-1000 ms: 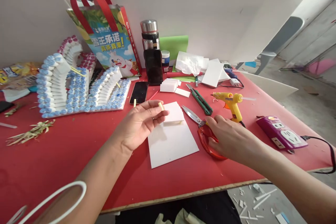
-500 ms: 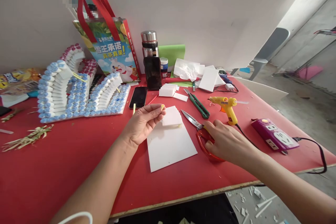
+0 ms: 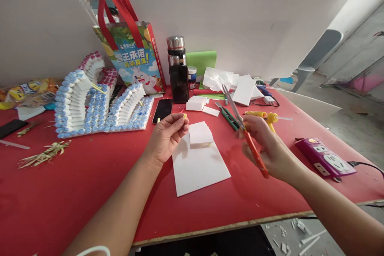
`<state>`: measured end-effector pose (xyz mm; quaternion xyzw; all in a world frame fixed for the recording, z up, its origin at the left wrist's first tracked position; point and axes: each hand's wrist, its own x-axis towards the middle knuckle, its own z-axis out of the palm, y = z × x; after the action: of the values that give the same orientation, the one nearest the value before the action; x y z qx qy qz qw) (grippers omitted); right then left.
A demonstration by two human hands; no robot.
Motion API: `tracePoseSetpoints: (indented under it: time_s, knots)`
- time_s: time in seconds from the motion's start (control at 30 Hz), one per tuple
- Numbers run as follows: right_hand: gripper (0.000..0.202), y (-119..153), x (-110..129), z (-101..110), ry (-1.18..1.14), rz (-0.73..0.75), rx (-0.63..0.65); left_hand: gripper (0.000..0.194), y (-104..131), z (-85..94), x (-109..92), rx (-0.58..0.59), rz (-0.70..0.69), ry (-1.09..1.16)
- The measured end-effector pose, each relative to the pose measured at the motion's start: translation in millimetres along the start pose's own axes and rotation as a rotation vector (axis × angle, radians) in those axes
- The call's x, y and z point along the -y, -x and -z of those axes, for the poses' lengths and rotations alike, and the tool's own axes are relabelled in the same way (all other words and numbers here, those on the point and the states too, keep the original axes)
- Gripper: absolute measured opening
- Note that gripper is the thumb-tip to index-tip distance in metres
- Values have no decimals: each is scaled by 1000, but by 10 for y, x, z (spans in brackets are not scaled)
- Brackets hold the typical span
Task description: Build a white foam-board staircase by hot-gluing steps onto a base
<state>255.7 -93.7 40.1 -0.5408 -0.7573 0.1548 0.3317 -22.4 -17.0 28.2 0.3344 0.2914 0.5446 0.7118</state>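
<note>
My left hand (image 3: 171, 132) is closed in a pinch on a thin pale yellow stick (image 3: 185, 116). One end of the stick shows at the fingertips and the other behind the hand; its middle is hidden. My right hand (image 3: 264, 144) grips red-handled scissors (image 3: 252, 148), raised above the table with the blades pointing up and away. Between the hands lies a flat white board (image 3: 201, 174). A stack of small white cards (image 3: 201, 133), fanned in steps, sits on its far part, with a bit of yellow showing under the near edge.
On the red table (image 3: 99, 192) are a green utility knife (image 3: 229, 118), a yellow glue gun (image 3: 271, 118) and a purple power strip (image 3: 327, 158). Blue-and-white stepped models (image 3: 99, 104) stand left. Phones (image 3: 179, 84), a steel flask (image 3: 176, 48) and a bag (image 3: 135, 60) are behind.
My right hand has lifted the scissors off the table and tilted them upright. My left hand keeps its pinch on the yellow stick. The camera view has shifted slightly left.
</note>
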Motion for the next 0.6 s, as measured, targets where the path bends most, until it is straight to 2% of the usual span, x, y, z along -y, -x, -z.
tracePoseSetpoints:
  time_s: [0.13,0.23,0.4,0.6]
  knots:
    - [69,-479,249,-180,-124,93,55,16,-6,-1,7,3,-22,11]
    - [73,-658,229,-375,-186,191,78,15,-9,16,7,-8,-45,7]
    - [74,-580,52,-496,-63,273,92,12,8,13,9,14,-58,-18]
    - [73,-538,88,-480,3,351,107,18,31,-16,44,51,-65,-39]
